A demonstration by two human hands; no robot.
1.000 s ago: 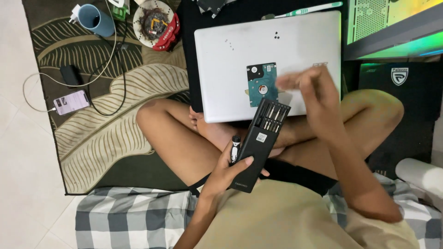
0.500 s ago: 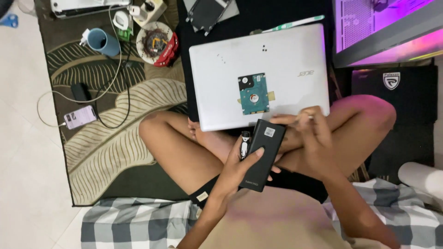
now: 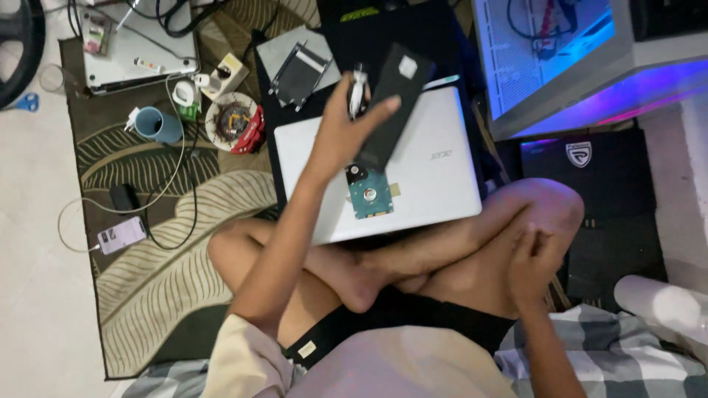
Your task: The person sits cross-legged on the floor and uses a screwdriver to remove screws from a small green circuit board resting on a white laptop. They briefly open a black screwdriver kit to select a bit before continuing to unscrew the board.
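My left hand (image 3: 343, 136) reaches forward over a closed white laptop (image 3: 435, 177) and grips a long black tool case (image 3: 394, 99), with a small silver tool (image 3: 358, 90) pinched beside it. A bare hard drive (image 3: 371, 195) with a blue-green circuit board lies on the laptop lid just under that hand. My right hand (image 3: 532, 262) rests on my right knee with the fingers curled; I see nothing in it. I sit cross-legged with the laptop's near edge against my shins.
A black drive caddy (image 3: 299, 70) lies beyond the laptop. On the leaf-patterned rug (image 3: 147, 273) sit a blue mug (image 3: 158, 124), a round dish of small parts (image 3: 236, 121), a phone on a cable (image 3: 122, 234) and an opened laptop base (image 3: 140, 44). A lit monitor (image 3: 546, 55) stands at the right.
My left hand lifted the black case from my lap and carried it forward over the laptop. My right hand left the case and dropped onto my knee. The view shifted forward.
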